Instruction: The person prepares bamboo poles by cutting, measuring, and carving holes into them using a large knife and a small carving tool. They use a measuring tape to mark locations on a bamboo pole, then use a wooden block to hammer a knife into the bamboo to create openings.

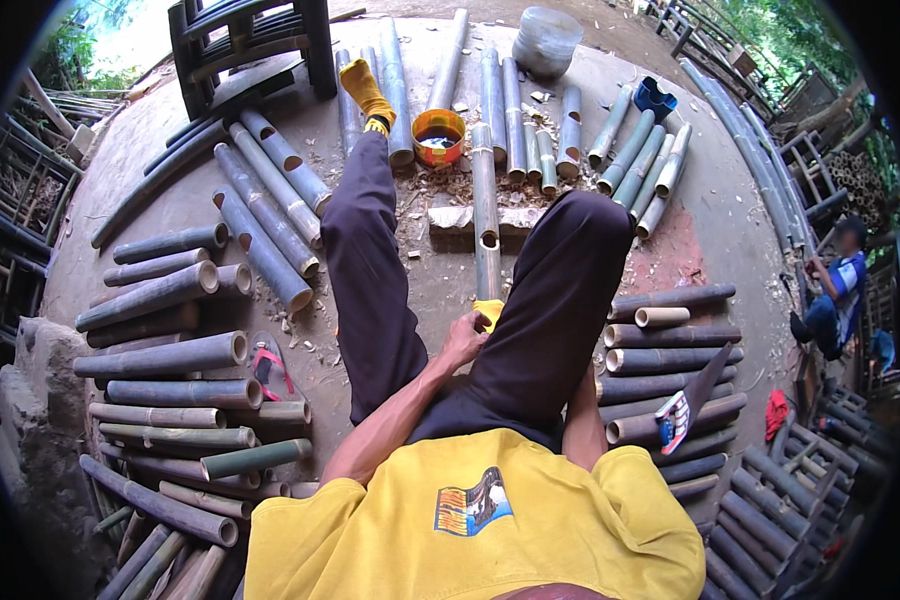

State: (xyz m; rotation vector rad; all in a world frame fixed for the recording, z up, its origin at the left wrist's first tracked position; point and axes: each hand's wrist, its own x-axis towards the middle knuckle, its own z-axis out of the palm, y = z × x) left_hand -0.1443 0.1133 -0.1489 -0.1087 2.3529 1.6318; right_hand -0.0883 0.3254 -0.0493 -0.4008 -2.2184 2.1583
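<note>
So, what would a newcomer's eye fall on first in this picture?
Probably the bright yellow T-shirt, filling the lower middle. Next, the orange tub near the top centre, just left of a bamboo tube lying across a pale block. Bamboo stacks at both sides also catch the eye.

Bold lettering [454, 512] marks the picture print [491, 496] on the yellow shirt [370, 530].

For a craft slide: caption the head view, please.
Among cut bamboo, a left hand at a yellow sock, near a notched tube.
</note>
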